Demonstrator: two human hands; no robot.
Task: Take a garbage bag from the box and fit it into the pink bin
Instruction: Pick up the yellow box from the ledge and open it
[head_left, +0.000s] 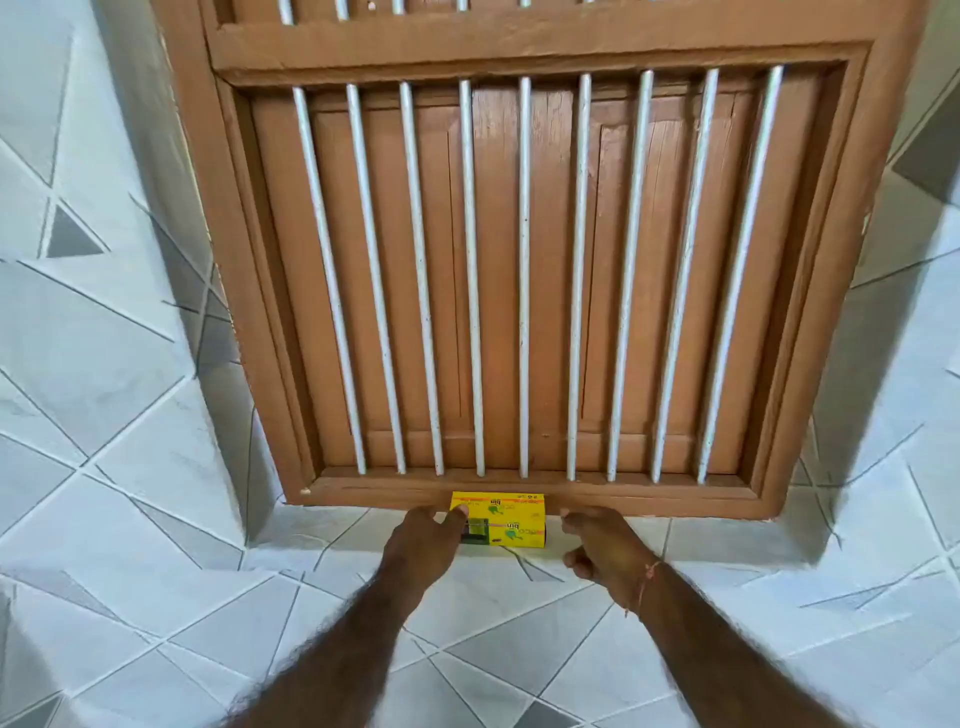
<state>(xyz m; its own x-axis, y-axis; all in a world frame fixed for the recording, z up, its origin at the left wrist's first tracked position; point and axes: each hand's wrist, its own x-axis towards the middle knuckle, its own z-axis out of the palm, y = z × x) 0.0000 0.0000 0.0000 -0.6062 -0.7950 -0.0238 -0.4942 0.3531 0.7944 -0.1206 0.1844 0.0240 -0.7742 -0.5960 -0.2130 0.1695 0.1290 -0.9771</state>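
A small yellow garbage-bag box with green print lies on the tiled sill, against the foot of a brown wooden window frame. My left hand reaches to the box's left end, thumb resting on its top left corner and fingers spread. My right hand hovers just to the right of the box, fingers curled and apart, holding nothing; a thin thread bracelet circles that wrist. The pink bin is not in view.
The brown window frame with white vertical bars and shut wooden shutters rises directly behind the box. Pale tiled walls with grey triangle patterns flank the recess, and the tiled sill extends toward me.
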